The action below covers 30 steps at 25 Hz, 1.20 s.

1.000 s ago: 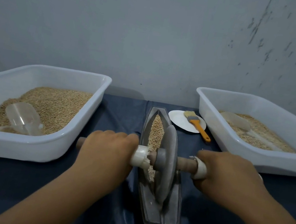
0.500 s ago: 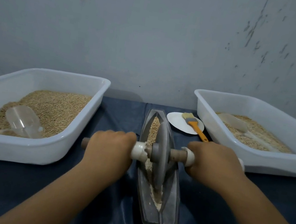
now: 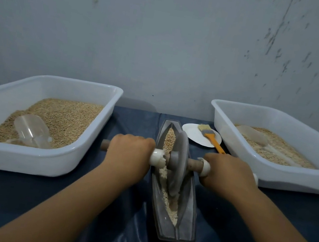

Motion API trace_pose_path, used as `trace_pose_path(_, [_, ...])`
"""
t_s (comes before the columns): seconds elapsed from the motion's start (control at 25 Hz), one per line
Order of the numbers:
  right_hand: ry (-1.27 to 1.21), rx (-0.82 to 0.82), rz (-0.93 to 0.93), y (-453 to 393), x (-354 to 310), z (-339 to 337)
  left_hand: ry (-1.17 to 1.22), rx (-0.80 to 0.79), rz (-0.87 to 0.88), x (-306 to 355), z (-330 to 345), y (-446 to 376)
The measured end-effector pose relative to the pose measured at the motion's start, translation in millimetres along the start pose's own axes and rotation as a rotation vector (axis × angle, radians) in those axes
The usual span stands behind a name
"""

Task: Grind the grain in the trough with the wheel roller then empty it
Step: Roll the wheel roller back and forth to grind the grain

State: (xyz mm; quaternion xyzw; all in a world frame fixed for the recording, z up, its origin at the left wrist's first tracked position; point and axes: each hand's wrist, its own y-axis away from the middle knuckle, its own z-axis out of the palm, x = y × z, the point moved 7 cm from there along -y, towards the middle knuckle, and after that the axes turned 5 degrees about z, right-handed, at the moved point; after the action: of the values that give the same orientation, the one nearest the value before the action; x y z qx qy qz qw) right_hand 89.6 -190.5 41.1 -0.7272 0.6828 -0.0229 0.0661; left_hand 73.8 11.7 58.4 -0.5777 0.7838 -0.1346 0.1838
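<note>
Trough (image 3: 188,219): lengthwise between 2 tubs, grain (image 3: 169,139) inside.
Wheel roller (image 3: 178,163): upright in the groove, mid-trough.
Left hand (image 3: 129,152): clenched on the axle for even pressure.
Right hand (image 3: 228,171): likewise clenched round the axle's other end.
Brush (image 3: 210,136): on a plate (image 3: 191,133), probably for emptying.

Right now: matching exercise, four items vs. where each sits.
Things:
1. Grey stone wheel roller
2. Orange-handled brush
3. Clear plastic scoop
4. Left hand

Places:
A. On the white round plate
B. In the left white tub
C. In the grey metal trough
D. On the wooden axle

Pairs: 1-C, 2-A, 3-B, 4-D
</note>
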Motion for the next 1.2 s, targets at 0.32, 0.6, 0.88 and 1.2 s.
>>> trace_pose_path(0.32, [0.044, 0.052, -0.022, 22, 7, -2, -0.072, 0.051, 0.086, 6, -5, 19])
trace_pose_path(0.6, [0.022, 0.048, -0.001, -2, -3, -6, 0.021, 0.006, -0.025, -3, 0, 4])
trace_pose_path(0.88, [0.179, 0.146, -0.084, 23, -10, -21, -0.018, 0.038, 0.024, -3, 0, 45])
trace_pose_path(1.2, [-0.012, 0.034, 0.004, 0, 0, 1, -0.016, 0.008, -0.012, 0, -4, 3])
